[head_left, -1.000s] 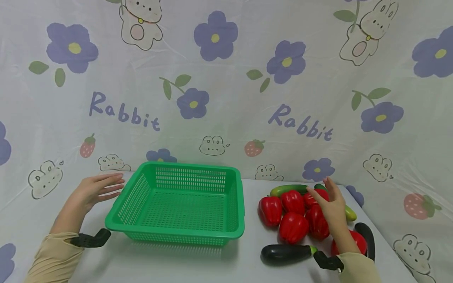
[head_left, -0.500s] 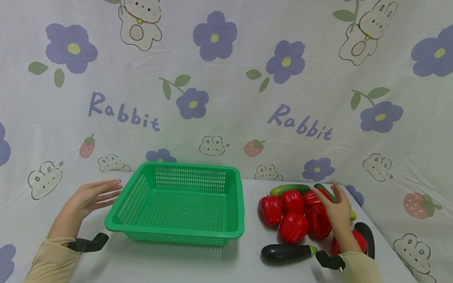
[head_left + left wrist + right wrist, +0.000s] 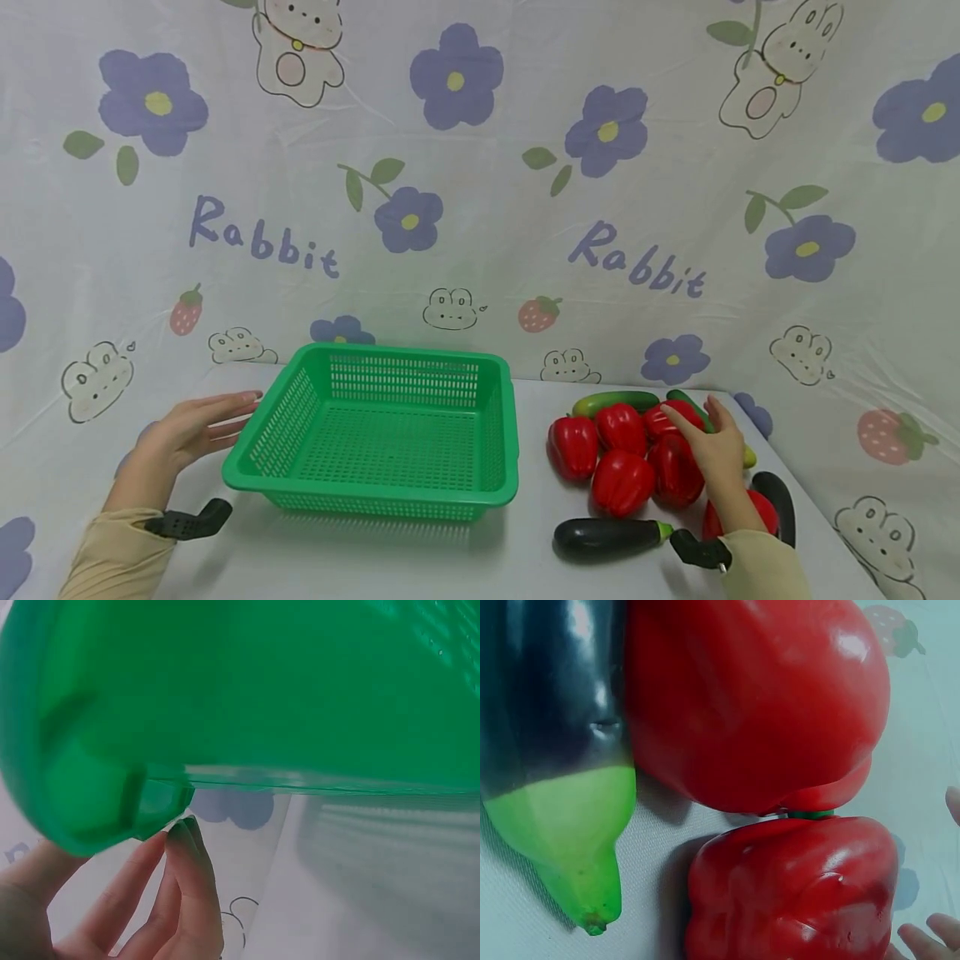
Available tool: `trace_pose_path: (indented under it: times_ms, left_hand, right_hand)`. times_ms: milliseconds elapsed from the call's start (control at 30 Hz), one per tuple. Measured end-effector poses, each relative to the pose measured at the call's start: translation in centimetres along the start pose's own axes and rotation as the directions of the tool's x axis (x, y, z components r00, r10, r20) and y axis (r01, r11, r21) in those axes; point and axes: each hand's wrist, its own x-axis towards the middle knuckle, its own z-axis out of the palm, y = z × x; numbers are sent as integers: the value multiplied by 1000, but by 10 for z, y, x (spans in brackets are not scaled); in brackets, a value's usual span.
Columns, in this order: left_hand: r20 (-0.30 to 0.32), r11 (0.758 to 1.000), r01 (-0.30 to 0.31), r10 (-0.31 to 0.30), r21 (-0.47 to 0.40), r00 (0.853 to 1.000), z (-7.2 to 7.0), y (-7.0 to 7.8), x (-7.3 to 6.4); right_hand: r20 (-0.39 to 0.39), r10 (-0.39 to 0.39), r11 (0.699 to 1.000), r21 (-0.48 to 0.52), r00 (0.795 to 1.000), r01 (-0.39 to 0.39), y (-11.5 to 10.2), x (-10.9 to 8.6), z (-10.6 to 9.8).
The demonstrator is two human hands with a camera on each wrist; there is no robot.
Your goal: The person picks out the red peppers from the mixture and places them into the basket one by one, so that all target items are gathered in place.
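My left hand is beside the left wall of the green plastic basket, fingers loosely extended. In the left wrist view, the fingertips are close to the basket's rim; contact is unclear. On the right, my right hand hovers with thumb and fingers spread over a pile of red bell peppers, holding nothing. An eggplant with a green end lies in front of the pile. The right wrist view shows this eggplant beside a large red pepper.
Behind the peppers lies a green cucumber, with another dark green one partly hidden. A second dark, long vegetable and a red rounded one are near the table's right edge. A printed cloth hangs behind the table.
My left hand has lowered slightly beside the basket. My right hand has shifted a little right and down over the peppers. The basket and vegetables stay in place.
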Motion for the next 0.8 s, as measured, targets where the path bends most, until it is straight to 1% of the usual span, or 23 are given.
trace_pose_path:
  times_ms: [200, 300, 400, 467, 567, 667, 800]
  left_hand:
    - [37, 999, 4, -2, -53, 999, -2, -7, 3]
    - [64, 993, 18, -10, -118, 998, -2, -8, 3]
    - [88, 982, 37, -21, -184, 996, -2, -10, 3]
    - [99, 976, 43, -22, -212, 995, -2, -11, 3]
    - [105, 974, 40, -17, -222, 994, -2, -14, 4]
    - [97, 974, 43, -22, -221, 995, -2, -17, 4]
    - [102, 969, 50, -26, -244, 994, -3, -21, 3]
  right_hand:
    - [23, 14, 999, -31, 1000, -13, -2, 1, 0]
    - [33, 18, 999, -38, 999, -17, -2, 1, 0]
    - [37, 19, 999, -42, 999, -17, -2, 2, 1]
    - [36, 20, 999, -48, 999, -18, -3, 1, 1]
    - [37, 28, 998, -62, 999, -25, -3, 1, 2]
    - [42, 40, 996, -76, 998, -37, -3, 1, 2]
    - [52, 55, 994, -93, 997, -50, -2, 2, 2]
